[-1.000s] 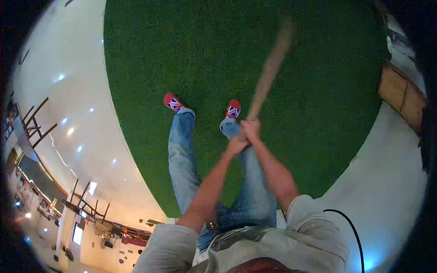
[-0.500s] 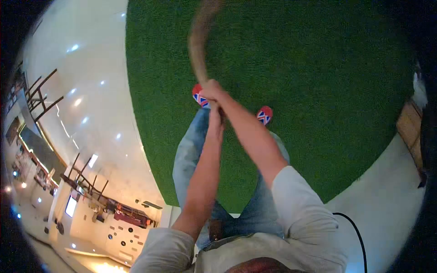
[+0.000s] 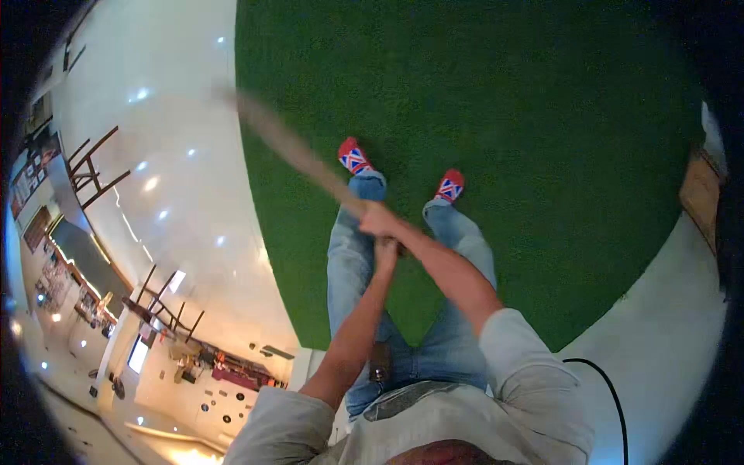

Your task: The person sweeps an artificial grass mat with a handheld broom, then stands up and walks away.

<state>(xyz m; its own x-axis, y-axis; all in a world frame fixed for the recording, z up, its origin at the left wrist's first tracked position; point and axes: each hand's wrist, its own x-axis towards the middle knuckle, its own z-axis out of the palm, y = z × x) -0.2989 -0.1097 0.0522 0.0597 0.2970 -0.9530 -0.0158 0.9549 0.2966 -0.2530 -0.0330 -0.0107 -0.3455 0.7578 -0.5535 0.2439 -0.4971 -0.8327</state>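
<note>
A long wooden stick, blurred by motion, slants toward the upper left from my fists. My right hand wraps round it near its lower end. Just below, my left hand is closed on the same end, partly covered by the right hand and forearm. The stick's far end smears out over the pale floor beyond the turf edge. My two feet in red, white and blue socks stand apart on green turf.
Pale glossy floor lies left of the turf. Dark-legged stools stand on it, with more furniture beyond at lower left. A brown wooden object sits at the right edge. A black cable curves at lower right.
The stick has swung from pointing nearly straight up in view to pointing upper left. Both hands have come closer to my body and slightly right, still gripping it.
</note>
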